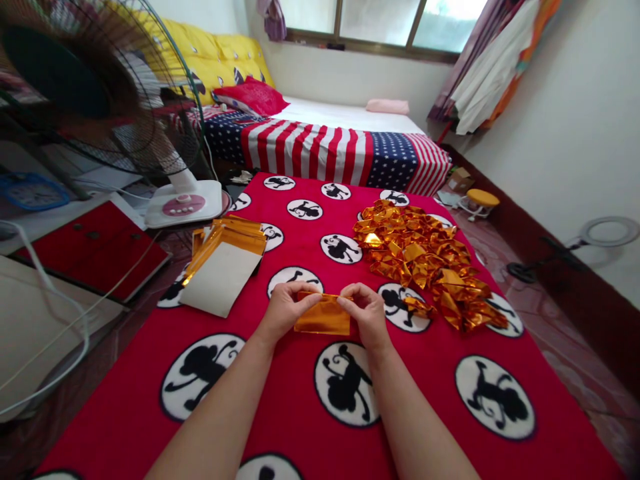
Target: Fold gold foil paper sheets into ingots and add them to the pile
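Between my two hands is a sheet of gold foil paper [324, 319], its far edge pinched at both corners. My left hand [289, 308] grips the left end between thumb and fingers, and my right hand [367, 312] pinches the right end the same way. The sheet looks folded along that far edge; its near part hangs or lies flat over the red cloth. To the right spreads a heap of folded gold foil pieces [415, 247], with one small piece [419, 307] close to my right hand. Left of my hands lies a stack of gold foil sheets [235, 230].
A pale grey card [223, 277] rests against the foil stack. The red cloth [400, 413] with monkey prints covers the table. A standing fan [185, 203] is at the left, beside a red panel [95, 243]. Beyond the table is a bed [320, 153]; a yellow stool [483, 198] stands right.
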Available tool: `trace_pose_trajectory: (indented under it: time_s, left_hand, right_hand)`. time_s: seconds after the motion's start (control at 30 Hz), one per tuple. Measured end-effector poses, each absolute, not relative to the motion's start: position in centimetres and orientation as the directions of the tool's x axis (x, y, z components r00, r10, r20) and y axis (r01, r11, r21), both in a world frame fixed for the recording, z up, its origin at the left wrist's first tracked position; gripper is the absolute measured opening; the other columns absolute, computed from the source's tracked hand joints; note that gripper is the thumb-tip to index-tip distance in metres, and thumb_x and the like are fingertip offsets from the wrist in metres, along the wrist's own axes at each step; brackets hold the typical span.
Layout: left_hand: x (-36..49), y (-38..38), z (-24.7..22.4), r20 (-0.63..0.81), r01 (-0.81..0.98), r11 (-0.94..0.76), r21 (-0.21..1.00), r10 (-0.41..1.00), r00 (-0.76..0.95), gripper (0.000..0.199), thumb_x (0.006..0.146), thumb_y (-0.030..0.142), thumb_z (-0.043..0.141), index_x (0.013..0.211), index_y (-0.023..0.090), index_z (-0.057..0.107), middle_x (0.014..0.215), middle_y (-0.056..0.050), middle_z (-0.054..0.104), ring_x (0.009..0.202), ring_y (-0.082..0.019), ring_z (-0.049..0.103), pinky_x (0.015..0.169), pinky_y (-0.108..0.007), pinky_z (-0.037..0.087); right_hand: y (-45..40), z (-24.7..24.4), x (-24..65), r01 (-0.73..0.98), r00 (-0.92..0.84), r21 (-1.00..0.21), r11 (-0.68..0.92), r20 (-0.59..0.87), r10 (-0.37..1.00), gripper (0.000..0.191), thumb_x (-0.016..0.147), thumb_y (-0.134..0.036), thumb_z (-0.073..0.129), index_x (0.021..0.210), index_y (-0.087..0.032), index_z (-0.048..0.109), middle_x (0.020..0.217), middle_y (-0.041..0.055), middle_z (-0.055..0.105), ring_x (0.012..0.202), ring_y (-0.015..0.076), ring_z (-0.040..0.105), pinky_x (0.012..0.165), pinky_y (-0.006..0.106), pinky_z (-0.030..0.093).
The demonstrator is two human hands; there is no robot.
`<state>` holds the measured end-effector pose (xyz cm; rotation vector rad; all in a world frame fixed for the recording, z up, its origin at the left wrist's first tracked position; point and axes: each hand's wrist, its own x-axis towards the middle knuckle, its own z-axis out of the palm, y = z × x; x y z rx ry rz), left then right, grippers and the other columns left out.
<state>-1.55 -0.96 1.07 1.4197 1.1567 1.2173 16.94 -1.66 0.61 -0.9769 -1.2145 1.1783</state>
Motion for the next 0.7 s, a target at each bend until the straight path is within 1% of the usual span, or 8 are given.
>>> trace_pose_trajectory:
  time_s: [0.1,0.17,0.3,0.37,0.43,0.53,0.6,0.7]
  left_hand:
    - [-1.69,-0.97,1.21,0.173,0.173,-0.185,0.968,0.982,0.081,0.017,0.075,0.031,0.072,0.076,0.014,0.074,0.073,-0.005,0.073,0.067,-0.016,0.065,0.06,-0.022,0.048]
    - [-1.69,-1.02,1.37,0.19,0.212,-0.206,0.955,0.977,0.092,0.016,0.076,0.03,0.071,0.076,0.014,0.075,0.074,-0.005,0.073,0.069,-0.016,0.066,0.062,-0.022,0.049]
    - [-1.42,-1.17,1.47,0.213,0.271,-0.232,0.934,0.972,0.099,0.014,0.076,0.028,0.072,0.077,0.015,0.075,0.076,-0.005,0.074,0.07,-0.016,0.066,0.063,-0.022,0.049]
    - [-1.28,-1.2,1.34,0.218,0.286,-0.239,0.928,0.97,0.104,0.014,0.075,0.029,0.073,0.077,0.015,0.076,0.077,-0.005,0.074,0.07,-0.016,0.066,0.063,-0.022,0.048]
    - [-1.28,-1.17,1.18,0.201,0.271,-0.22,0.937,0.975,0.096,0.016,0.074,0.031,0.075,0.078,0.015,0.076,0.076,-0.006,0.074,0.068,-0.016,0.066,0.061,-0.022,0.048]
    - [-1.55,-1.06,1.11,0.141,0.171,-0.15,0.974,0.988,0.063,0.021,0.072,0.034,0.077,0.078,0.014,0.076,0.074,-0.006,0.074,0.064,-0.016,0.065,0.057,-0.022,0.049]
    - [-1.8,-0.98,1.23,0.11,0.11,-0.113,0.987,0.993,0.04,0.022,0.071,0.034,0.077,0.078,0.014,0.076,0.074,-0.007,0.075,0.065,-0.017,0.066,0.058,-0.022,0.05]
    - [-2.01,-0.92,1.5,0.087,0.101,-0.086,0.991,0.996,-0.001,0.021,0.07,0.033,0.076,0.075,0.013,0.076,0.073,-0.007,0.075,0.065,-0.017,0.067,0.058,-0.023,0.051]
  right_hand:
    - [-1.64,0.52,16.91,-0.112,-0.079,-0.986,0.127,0.136,0.988,0.016,0.073,-0.031,0.075,0.074,-0.02,0.064,0.067,-0.0016,0.059,0.061,0.0121,0.052,0.056,0.023,0.041]
    - [-1.67,0.37,16.86,-0.065,-0.108,-0.99,0.122,0.129,0.986,0.017,0.075,-0.033,0.074,0.076,-0.019,0.065,0.068,-0.0011,0.06,0.061,0.0124,0.053,0.056,0.023,0.041]
    - [-1.77,0.28,16.74,0.066,-0.123,-0.983,0.173,0.164,0.979,0.018,0.077,-0.034,0.072,0.074,-0.018,0.066,0.068,0.0005,0.062,0.062,0.0134,0.054,0.056,0.024,0.04]
    - [-1.82,0.41,16.73,0.088,-0.118,-0.977,0.193,0.183,0.976,0.018,0.078,-0.034,0.071,0.072,-0.018,0.066,0.067,0.0004,0.061,0.061,0.0131,0.053,0.056,0.024,0.039]
    - [-1.83,0.6,16.77,0.089,-0.114,-0.975,0.201,0.191,0.975,0.018,0.078,-0.033,0.071,0.071,-0.017,0.066,0.065,-0.0001,0.059,0.06,0.0124,0.051,0.055,0.023,0.038]
    - [-1.8,0.84,16.9,0.078,-0.096,-0.976,0.203,0.195,0.976,0.018,0.078,-0.031,0.07,0.07,-0.017,0.065,0.064,-0.0007,0.058,0.059,0.0118,0.05,0.054,0.023,0.037]
    - [-1.77,0.88,16.98,0.076,-0.081,-0.976,0.204,0.198,0.977,0.017,0.079,-0.031,0.069,0.069,-0.017,0.065,0.064,-0.0009,0.058,0.059,0.0117,0.05,0.055,0.023,0.037]
    - [-1.76,0.76,17.03,0.081,-0.073,-0.975,0.206,0.2,0.977,0.017,0.079,-0.03,0.069,0.068,-0.017,0.065,0.064,-0.0008,0.058,0.06,0.0119,0.05,0.056,0.023,0.037]
